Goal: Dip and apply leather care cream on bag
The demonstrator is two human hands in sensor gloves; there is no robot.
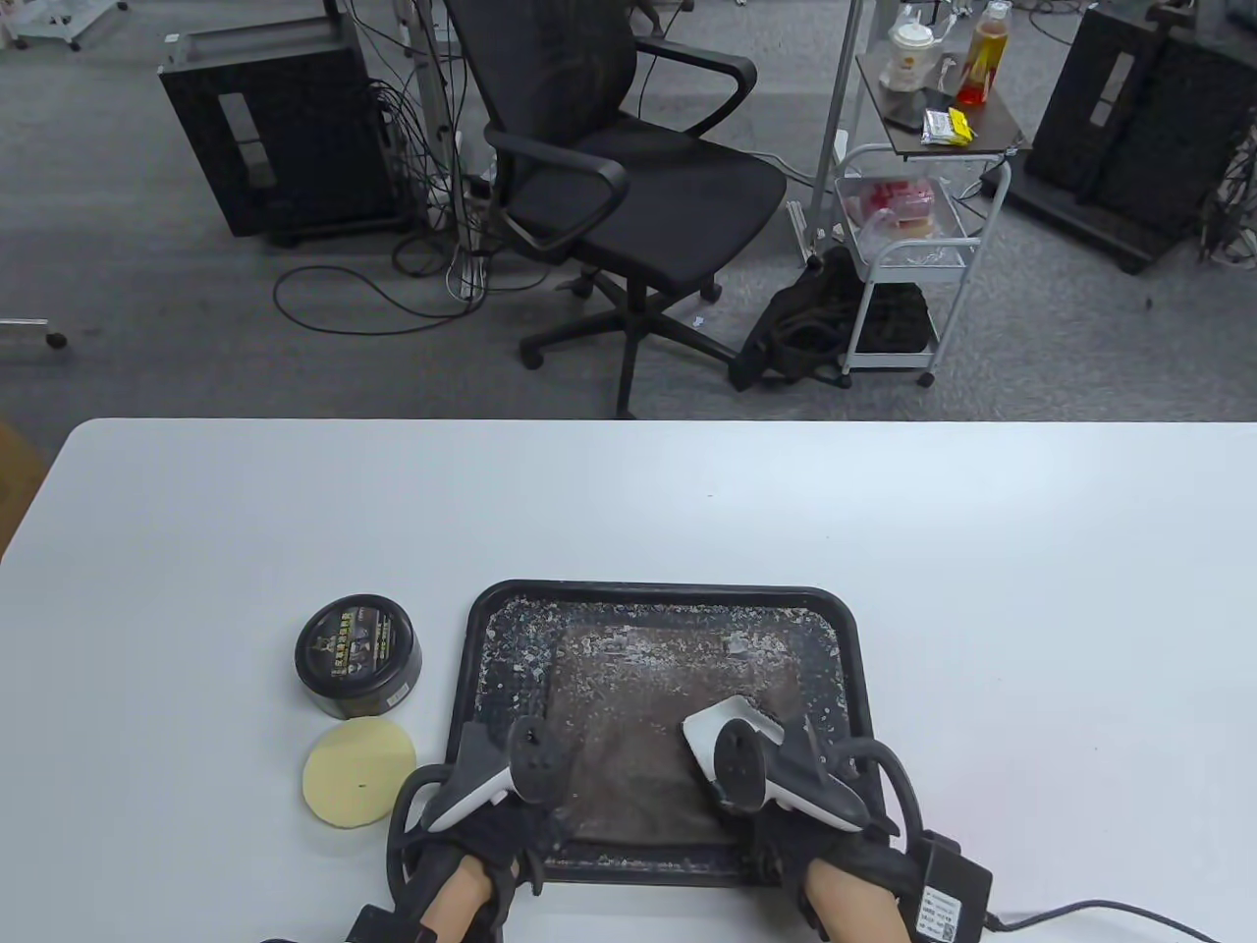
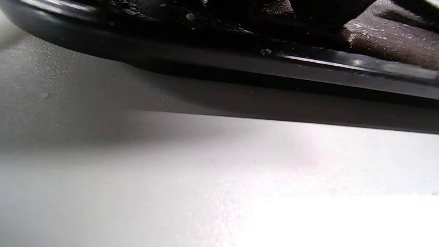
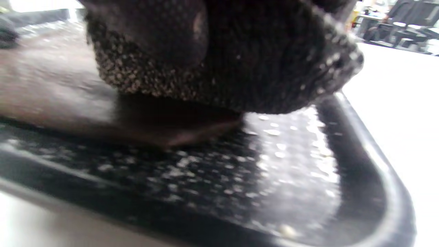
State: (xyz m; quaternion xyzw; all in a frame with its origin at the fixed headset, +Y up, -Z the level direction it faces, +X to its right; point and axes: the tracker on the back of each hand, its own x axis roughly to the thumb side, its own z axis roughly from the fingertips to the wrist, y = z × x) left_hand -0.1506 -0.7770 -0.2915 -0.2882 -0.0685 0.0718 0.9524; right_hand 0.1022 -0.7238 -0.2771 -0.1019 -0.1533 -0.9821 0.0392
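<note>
A flat brown leather bag (image 1: pixel 668 707), flecked with white crumbs, lies in a black tray (image 1: pixel 668 589). My left hand (image 1: pixel 506 835) is at the tray's near left corner; the left wrist view shows the tray rim (image 2: pixel 308 63) and the bag's edge (image 2: pixel 394 41), with its fingers only a dark shape at the top. My right hand (image 1: pixel 786 845) sits over the bag's near right corner. In the right wrist view its glove (image 3: pixel 240 61) rests on the bag (image 3: pixel 51 89) inside the tray (image 3: pixel 360 164). Trackers hide both sets of fingers. A closed black cream tin (image 1: pixel 357 656) and a round yellow sponge (image 1: pixel 358 773) lie left of the tray.
The white table (image 1: pixel 982 589) stretches wide to the right and behind the tray. A glove cable (image 1: pixel 1080 918) trails at the near right edge. Beyond the table stand an office chair (image 1: pixel 628 187) and a small cart (image 1: pixel 913 226).
</note>
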